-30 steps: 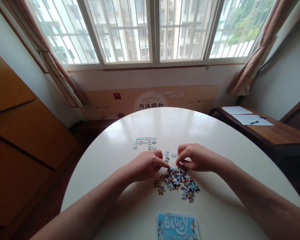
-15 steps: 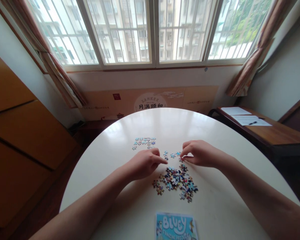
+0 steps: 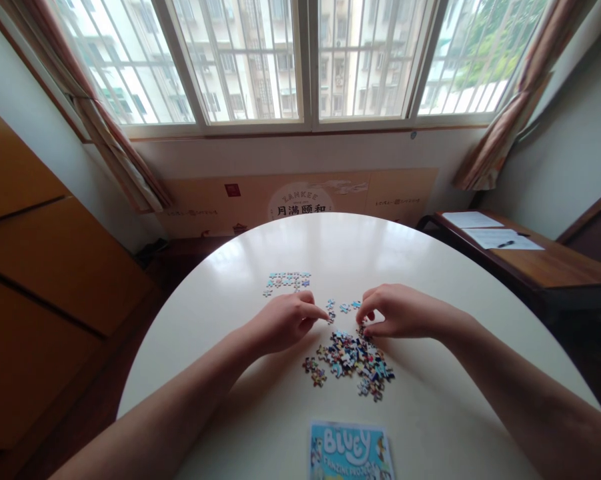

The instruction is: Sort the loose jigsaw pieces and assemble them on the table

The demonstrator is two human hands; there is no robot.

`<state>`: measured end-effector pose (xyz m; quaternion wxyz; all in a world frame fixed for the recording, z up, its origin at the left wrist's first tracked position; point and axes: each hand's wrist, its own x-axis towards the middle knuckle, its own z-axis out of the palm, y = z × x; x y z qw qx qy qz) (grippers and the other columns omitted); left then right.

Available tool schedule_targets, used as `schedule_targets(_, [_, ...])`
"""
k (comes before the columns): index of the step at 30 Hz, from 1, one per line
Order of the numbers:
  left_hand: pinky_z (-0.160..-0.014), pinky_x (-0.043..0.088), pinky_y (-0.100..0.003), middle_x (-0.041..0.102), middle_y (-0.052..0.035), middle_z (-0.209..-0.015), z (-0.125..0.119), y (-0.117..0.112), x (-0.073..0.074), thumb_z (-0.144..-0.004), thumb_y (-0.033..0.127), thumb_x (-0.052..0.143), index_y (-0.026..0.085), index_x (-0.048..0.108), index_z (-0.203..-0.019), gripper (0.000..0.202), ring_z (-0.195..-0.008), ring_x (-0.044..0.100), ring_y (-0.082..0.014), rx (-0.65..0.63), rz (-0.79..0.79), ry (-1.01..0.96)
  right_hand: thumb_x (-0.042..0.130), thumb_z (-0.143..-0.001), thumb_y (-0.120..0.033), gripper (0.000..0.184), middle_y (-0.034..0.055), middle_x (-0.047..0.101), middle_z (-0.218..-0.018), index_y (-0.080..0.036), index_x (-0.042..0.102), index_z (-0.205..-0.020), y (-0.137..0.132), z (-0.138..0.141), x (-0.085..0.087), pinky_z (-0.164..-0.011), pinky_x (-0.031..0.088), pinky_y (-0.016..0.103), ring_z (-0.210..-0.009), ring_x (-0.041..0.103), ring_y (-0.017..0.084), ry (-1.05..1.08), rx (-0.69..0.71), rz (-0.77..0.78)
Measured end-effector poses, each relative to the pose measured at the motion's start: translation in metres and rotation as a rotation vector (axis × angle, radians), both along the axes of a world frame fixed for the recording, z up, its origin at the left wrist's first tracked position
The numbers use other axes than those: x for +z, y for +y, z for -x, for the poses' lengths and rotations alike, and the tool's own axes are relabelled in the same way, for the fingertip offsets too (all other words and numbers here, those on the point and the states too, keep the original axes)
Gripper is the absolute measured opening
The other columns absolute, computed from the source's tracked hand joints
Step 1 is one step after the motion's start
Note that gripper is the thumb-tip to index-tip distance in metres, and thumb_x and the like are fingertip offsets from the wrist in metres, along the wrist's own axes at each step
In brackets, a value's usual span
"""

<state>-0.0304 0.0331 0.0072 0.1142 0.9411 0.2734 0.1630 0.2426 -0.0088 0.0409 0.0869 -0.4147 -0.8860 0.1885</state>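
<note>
Small jigsaw pieces lie on a white round table (image 3: 220, 400). My left hand (image 3: 290, 321) is left of the main pile, its index finger stretched out and touching a loose puzzle piece (image 3: 331, 317); the other fingers are curled. On the right, my right hand (image 3: 400, 311) curls its thumb and index finger around a puzzle piece (image 3: 362, 323) at the pile's upper edge; the fingertips partly cover it. Below both hands is the mixed pile of puzzle pieces (image 3: 350, 357). Beyond them lie a few light-blue pieces (image 3: 345, 307).
Spaced rows of light-blue pieces (image 3: 286, 281) lie beyond my left hand. A blue "Bluey" picture card or box (image 3: 350, 453) sits at the table's near side. To the right, a wooden side table (image 3: 575, 263) bears papers (image 3: 500, 238) and a pen.
My left fingertip has shifted slightly up and left onto a loose piece. My right hand's fingertips have moved down and left toward the pile, with thumb and index spread a little more.
</note>
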Motion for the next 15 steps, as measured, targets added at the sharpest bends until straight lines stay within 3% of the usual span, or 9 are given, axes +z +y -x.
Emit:
schedule_targets(8, [-0.066, 0.048, -0.027, 0.07, -0.0033, -0.09, -0.006, -0.008, 0.005, -0.09, 0.013, 0.053, 0.026, 0.077, -0.101, 0.03, -0.074, 0.063, -0.0131, -0.034, 0.008, -0.006, 0.067, -0.077, -0.015, 0.015, 0.0003, 0.073, -0.081, -0.024, 0.075, -0.086, 0.001, 0.003, -0.002, -0.067, 0.045, 0.026, -0.072, 0.062, 0.015, 0.058, 0.02, 0.076])
schedule_targets(15, [-0.062, 0.047, -0.025, 0.07, -0.0022, -0.083, -0.008, -0.015, 0.014, -0.089, 0.015, 0.054, 0.024, 0.077, -0.099, 0.026, -0.067, 0.061, -0.0115, -0.095, -0.015, -0.048, 0.069, -0.081, -0.024, 0.009, 0.0029, 0.073, -0.083, -0.017, 0.074, -0.084, 0.009, -0.011, -0.003, -0.068, 0.05, 0.026, -0.074, 0.064, 0.014, 0.261, 0.038, 0.388])
